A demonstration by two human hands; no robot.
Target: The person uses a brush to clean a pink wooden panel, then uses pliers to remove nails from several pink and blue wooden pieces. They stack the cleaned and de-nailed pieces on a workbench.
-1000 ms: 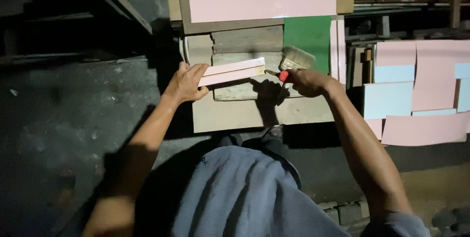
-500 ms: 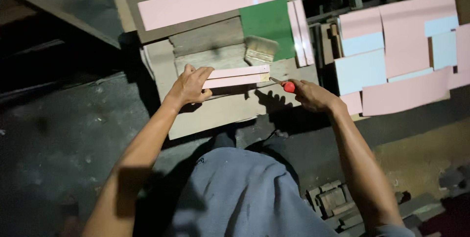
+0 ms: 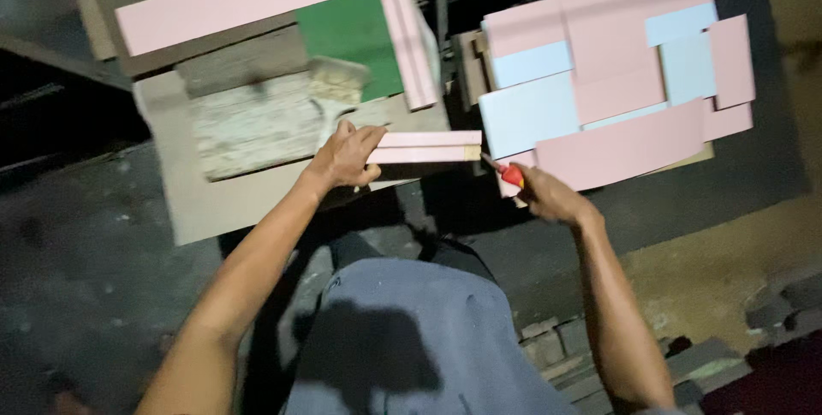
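Dim workshop floor: a light, stiff pink strip [image 3: 425, 147], best gripped at one end, is held over the board [image 3: 214, 205] by the left hand [image 3: 344, 158], while the right hand [image 3: 548, 197] is closed on a red-handled tool [image 3: 510, 176].

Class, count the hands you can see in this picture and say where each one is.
2. The left hand grips the left end of a narrow pink strip over the cardboard. The right hand holds a red-handled tool beside the strip's right end.
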